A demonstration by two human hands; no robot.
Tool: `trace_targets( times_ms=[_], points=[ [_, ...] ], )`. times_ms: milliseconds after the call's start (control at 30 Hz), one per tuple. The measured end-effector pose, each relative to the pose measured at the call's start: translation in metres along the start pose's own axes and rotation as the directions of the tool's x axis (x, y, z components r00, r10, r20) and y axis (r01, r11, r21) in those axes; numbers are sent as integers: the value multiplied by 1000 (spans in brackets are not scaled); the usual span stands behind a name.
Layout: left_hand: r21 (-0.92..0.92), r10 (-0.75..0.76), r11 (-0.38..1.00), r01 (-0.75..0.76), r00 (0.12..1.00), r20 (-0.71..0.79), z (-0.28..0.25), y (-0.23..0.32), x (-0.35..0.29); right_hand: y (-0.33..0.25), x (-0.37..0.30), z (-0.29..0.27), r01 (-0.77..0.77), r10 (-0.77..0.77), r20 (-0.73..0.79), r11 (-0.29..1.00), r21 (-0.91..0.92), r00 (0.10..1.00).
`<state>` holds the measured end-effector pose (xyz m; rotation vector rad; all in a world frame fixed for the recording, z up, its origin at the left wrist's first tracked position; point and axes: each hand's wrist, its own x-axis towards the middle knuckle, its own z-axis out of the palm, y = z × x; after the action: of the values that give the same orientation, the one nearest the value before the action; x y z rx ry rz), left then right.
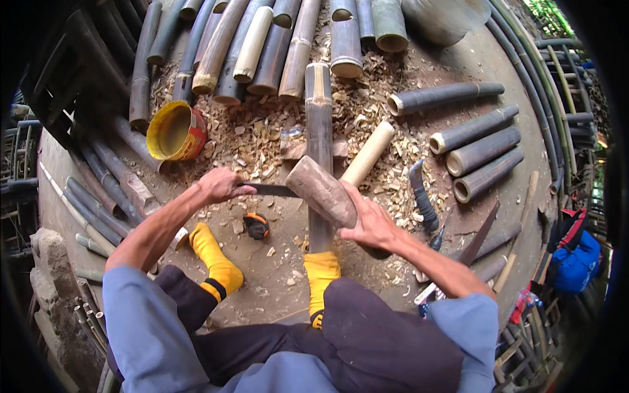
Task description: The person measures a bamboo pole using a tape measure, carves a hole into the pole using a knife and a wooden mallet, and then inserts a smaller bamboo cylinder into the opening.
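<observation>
My left hand (223,185) is closed around the handle end of a dark-bladed knife (270,190), its blade pointing right over a long dark bamboo tube (319,124). In my right hand (375,221) is a thick, grey-brown oblong block (321,190); whether it is stone or wood I cannot tell. The block slants across the tube and covers the blade's far end; whether they touch is unclear. The tube's far end lies near a wooden block (295,148), and its near end meets my yellow-socked foot (321,278). A pale peeled bamboo tube (368,154) lies just beyond my right hand.
Several bamboo tubes (262,52) line the far side. More tubes (485,160) lie at right, near a curved dark sheath-like piece (422,196) and a saw-like blade (478,236). Shavings (255,134) cover the ground. A yellow-red bucket (175,131) and tape measure (255,226) are at left.
</observation>
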<state>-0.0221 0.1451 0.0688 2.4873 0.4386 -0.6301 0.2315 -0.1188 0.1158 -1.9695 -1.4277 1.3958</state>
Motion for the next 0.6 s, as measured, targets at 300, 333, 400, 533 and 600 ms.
trace_targets(
  times_ms=[300,333,400,533,600],
  points=[
    [-400,-111,861,313,885,453,-9,-32,1,-1,-28,14,-99,151,-182,958,268,972],
    [-354,-118,877,324,861,495,-5,-30,1,-3,-36,11,-114,188,-244,950,290,951],
    [-206,-328,891,405,887,325,12,-9,-10,5,-45,13,-101,248,-362,919,381,898],
    [-540,-305,775,328,943,135,109,-2,-55,17,-50,20,30,253,-397,811,584,882],
    [-389,-217,897,211,976,29,105,-43,-52,24,-53,28,7,250,-442,864,503,861]
  ],
)
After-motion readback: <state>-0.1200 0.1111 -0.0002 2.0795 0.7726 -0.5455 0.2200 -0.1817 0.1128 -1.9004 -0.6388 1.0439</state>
